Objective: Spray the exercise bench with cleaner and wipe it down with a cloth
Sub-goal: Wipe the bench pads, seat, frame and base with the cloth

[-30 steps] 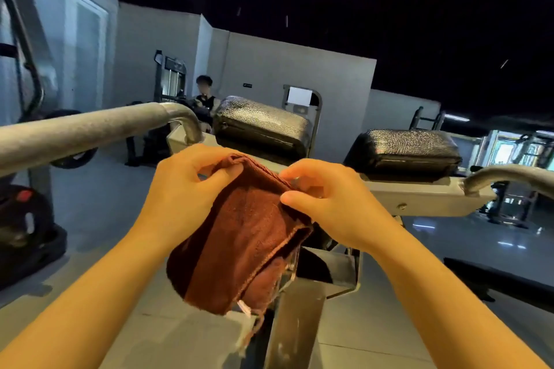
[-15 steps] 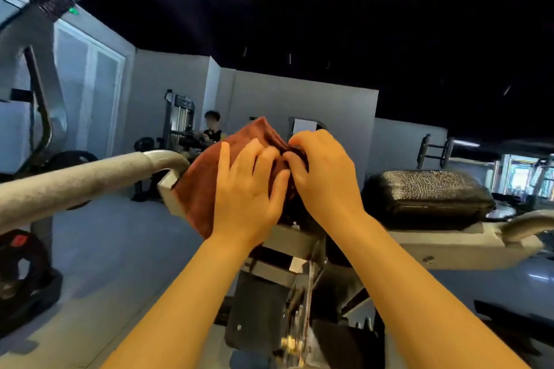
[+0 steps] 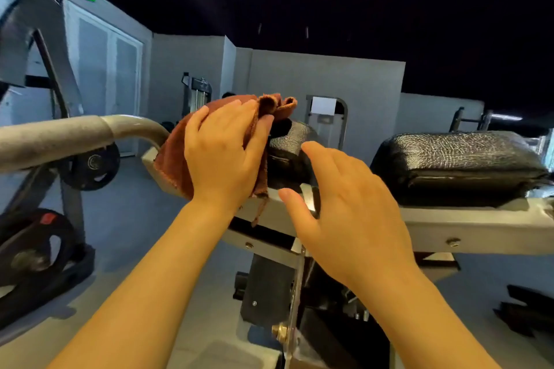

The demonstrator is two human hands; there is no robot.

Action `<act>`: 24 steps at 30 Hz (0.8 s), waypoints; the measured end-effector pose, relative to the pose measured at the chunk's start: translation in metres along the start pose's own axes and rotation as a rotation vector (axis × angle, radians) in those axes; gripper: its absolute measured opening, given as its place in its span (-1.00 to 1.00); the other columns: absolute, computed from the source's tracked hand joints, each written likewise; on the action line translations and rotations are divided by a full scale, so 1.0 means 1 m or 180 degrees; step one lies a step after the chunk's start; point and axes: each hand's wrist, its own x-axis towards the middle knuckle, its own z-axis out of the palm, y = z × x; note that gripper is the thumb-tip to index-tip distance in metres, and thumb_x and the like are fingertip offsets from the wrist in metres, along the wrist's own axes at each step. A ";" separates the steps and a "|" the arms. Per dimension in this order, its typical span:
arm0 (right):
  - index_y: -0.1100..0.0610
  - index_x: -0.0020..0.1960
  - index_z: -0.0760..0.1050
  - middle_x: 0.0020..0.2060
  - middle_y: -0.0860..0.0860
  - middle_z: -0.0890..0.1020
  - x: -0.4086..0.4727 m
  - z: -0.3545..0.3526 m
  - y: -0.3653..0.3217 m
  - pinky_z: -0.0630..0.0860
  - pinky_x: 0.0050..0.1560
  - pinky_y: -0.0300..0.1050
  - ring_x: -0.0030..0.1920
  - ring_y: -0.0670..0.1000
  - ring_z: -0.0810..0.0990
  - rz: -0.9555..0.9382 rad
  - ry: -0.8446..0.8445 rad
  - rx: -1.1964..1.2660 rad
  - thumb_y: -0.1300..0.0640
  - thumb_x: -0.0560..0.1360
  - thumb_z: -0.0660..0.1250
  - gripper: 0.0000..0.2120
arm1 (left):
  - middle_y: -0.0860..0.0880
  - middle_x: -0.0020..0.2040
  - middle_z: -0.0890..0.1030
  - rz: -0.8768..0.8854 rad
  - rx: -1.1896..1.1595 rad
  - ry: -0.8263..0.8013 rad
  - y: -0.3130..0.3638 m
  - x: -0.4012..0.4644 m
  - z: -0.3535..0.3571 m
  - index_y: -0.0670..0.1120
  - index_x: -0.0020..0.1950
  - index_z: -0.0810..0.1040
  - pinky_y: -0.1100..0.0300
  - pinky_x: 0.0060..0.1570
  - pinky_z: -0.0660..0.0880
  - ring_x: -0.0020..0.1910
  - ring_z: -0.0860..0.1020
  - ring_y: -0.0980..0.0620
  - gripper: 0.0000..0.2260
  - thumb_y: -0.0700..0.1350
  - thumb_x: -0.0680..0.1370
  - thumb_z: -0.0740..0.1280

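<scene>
Head view: left hand (image 3: 223,156) presses cloth (image 3: 174,156) on black pad (image 3: 287,153), fingers apparently flat; right hand (image 3: 347,210) released

The left hand (image 3: 223,156) lies flat on the brown cloth (image 3: 177,159), which covers the left arm pad (image 3: 292,153). Just left of this hand the padded handle bar (image 3: 75,136) curves in and blocks passage outward; below the bar hang weight plates (image 3: 90,163). The right hand (image 3: 350,207) hovers with spread fingers over the open gap between the left pad and the right arm pad (image 3: 458,165). Under that hand the grey steel crossbeam (image 3: 467,228) and the upright frame post (image 3: 295,293) close the way down. Above both pads the space stands open.
</scene>
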 end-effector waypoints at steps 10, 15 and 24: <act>0.06 0.15 0.52 -0.17 -0.06 0.60 -0.011 -0.007 0.005 0.54 -0.18 0.00 -0.19 0.03 0.57 0.0070 -0.0057 -0.0042 -0.15 0.52 0.18 -0.63 | -0.12 0.26 0.59 0.0691 -0.0135 -0.0526 -0.020 -0.006 -0.014 -0.15 0.30 0.54 0.01 0.32 0.40 0.27 0.52 -0.08 -0.62 0.06 0.64 0.17; 0.10 0.14 0.59 -0.04 -0.02 0.65 -0.024 0.000 0.013 0.48 0.20 0.15 0.02 0.07 0.61 -0.0039 0.0210 -0.0062 -0.01 0.56 0.10 -0.64 | 0.00 -0.17 0.52 -0.0779 -0.0351 -0.0076 -0.005 0.002 -0.014 -0.09 -0.04 0.52 0.07 -0.04 0.46 -0.15 0.41 0.16 -0.74 0.06 0.64 0.17; 0.12 0.20 0.59 0.11 0.00 0.65 -0.032 0.002 0.021 0.38 0.36 0.14 0.22 0.08 0.57 -0.0337 0.0297 0.0010 -0.18 0.55 0.15 -0.53 | -0.12 0.29 0.56 0.0915 0.0109 -0.0572 0.003 -0.014 -0.011 -0.13 0.32 0.54 -0.01 0.36 0.30 0.31 0.50 -0.10 -0.55 0.13 0.66 0.08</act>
